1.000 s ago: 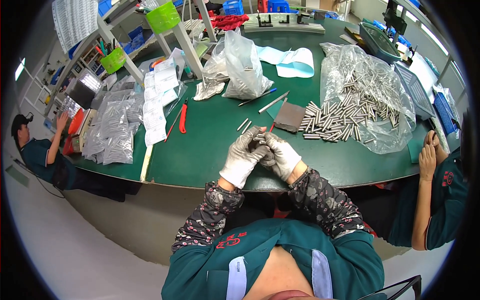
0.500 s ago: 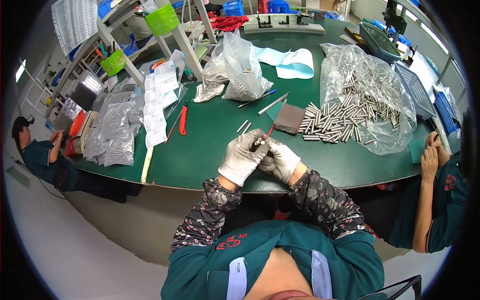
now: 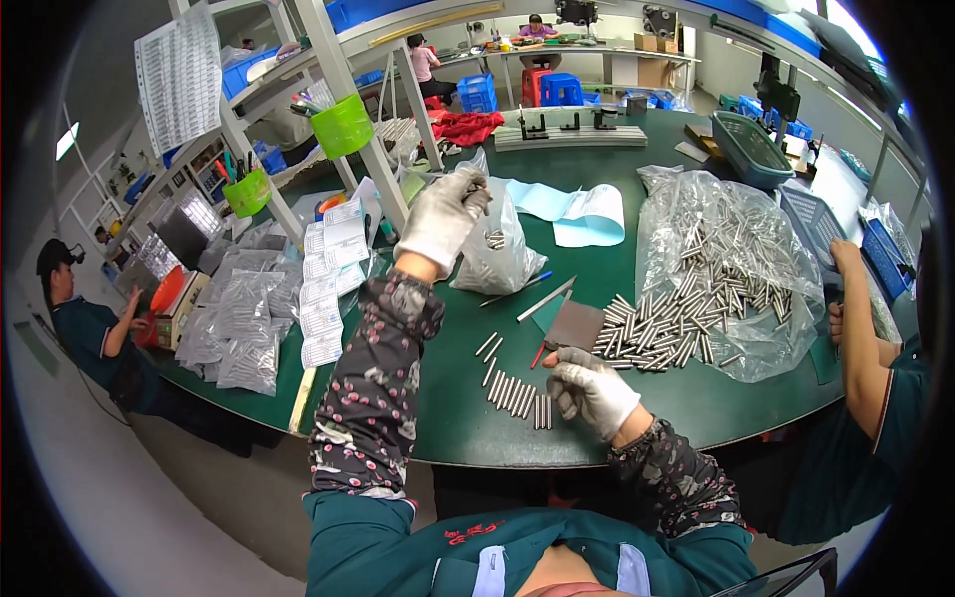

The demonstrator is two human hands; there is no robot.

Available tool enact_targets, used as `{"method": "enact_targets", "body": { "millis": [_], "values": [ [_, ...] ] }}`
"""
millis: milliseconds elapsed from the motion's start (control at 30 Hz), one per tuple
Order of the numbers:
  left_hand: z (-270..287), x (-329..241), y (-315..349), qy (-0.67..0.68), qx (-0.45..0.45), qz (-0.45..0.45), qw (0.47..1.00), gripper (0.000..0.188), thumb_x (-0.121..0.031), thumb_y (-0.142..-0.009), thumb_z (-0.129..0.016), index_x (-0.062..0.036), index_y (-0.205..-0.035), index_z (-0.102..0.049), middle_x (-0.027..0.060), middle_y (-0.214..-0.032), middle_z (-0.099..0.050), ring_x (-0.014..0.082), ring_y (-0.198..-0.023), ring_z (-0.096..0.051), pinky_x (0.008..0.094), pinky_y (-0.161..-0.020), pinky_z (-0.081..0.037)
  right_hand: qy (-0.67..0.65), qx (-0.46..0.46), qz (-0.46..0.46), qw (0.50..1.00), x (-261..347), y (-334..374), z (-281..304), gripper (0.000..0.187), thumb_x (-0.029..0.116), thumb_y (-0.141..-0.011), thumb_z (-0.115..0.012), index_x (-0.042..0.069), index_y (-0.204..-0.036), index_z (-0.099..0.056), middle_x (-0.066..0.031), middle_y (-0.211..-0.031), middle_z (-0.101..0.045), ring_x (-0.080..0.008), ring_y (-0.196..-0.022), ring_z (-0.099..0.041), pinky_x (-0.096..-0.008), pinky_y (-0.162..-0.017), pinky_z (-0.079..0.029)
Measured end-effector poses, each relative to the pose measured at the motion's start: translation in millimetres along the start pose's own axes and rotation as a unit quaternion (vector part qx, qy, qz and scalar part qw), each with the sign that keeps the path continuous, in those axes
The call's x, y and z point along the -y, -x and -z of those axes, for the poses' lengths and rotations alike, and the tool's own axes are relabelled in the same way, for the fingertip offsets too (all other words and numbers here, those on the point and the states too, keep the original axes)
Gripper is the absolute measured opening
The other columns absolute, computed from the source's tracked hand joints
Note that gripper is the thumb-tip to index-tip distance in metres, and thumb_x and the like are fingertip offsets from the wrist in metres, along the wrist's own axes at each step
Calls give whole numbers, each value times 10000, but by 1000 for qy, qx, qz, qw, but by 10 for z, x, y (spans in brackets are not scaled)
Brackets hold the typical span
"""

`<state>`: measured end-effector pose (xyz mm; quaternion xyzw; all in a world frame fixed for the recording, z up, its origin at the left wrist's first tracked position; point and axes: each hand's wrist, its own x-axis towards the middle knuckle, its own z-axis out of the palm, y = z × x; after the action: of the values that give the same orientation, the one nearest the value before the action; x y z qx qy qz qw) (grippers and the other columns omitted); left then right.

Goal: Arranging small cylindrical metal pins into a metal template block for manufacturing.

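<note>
1. The right hand [image 3: 592, 393], in a dirty white glove, is low over the green table [image 3: 468, 433]. Its fingers are bent. I cannot tell if they hold anything.
2. A row of short metal pins [image 3: 513, 396] lies just beside those fingers. Most lean the same way. It looks best to move this hand softly here, as one bump could make the row roll.
3. Three loose pins [image 3: 488, 372] lie just past the row. They are easy to knock, so they need watching too.
4. The brown pad [image 3: 575, 328] sits beside the big heap of pins [image 3: 686, 318], which spills from a big clear bag [image 3: 756, 366]. The right sleeve [image 3: 667, 463] should not brush the heap.
5. The left hand [image 3: 438, 219] is up by the top of the small clear bag [image 3: 497, 267]. Its fingers are bunched close, but I cannot tell what is in them.
6. The small clear bag has pins inside. It looks thin, so a gentle touch is best; a hard tug might tip it.
</note>
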<state>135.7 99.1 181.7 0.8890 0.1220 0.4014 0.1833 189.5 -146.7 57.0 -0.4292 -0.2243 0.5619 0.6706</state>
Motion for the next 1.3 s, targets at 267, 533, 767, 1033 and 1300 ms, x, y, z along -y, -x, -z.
{"method": "enact_targets", "body": {
  "millis": [267, 533, 767, 1033, 1300],
  "values": [
    [118, 435, -363, -143, 137, 1, 980, 387, -210, -792, -579, -177, -1177, -575, 156, -1058, -630, 314, -983, -606, 372, -868, -480, 241, -13, 46, 969, 560, -47, -105, 212, 178, -896, -512, 26, -1041, -542, -14, -722, -557, -49, -536, -489, -177, -469, -396],
    [282, 145, -3, -184, 300, 1, 936, 548, -148, -774, -572, -247, -1306, -485, 173, -798, -644, 316, -741, -650, 380, -722, -519, 820, -20, 263, 508, 1391, -1084, -225, 558, 77, -801, -476, 194, -1343, -410, -145, -813, -641, -330, -744, -624, -427, -666, -484],
    [205, 573, -193, -312, 314, 93, 892, 261, -218, -812, -545, -212, -1054, -642, 151, -947, -658, 319, -871, -640, 409, -769, -507, 881, -83, 149, 441, 1771, -1902, -243, 208, 145, -794, -562, 138, -970, -673, -144, -909, -665, -310, -882, -645, -399, -751, -509],
    [205, 1015, -104, -335, 136, 79, 929, 271, -314, -825, -571, -211, -1072, -615, 148, -868, -661, 330, -843, -637, 442, -734, -500, 841, -170, 230, 459, 1700, -2106, -169, 213, 162, -817, -532, 123, -994, -644, -131, -894, -664, -312, -882, -644, -413, -743, -510],
    [294, 1059, 55, -169, 135, 22, 976, 391, -218, -808, -634, -238, -1194, -572, 178, -890, -648, 343, -818, -639, 416, -740, -507, 699, 6, 484, 525, 1671, -780, -443, 289, 122, -738, -524, 139, -1008, -624, -123, -825, -632, -337, -780, -603, -419, -666, -480]
  ]
}}
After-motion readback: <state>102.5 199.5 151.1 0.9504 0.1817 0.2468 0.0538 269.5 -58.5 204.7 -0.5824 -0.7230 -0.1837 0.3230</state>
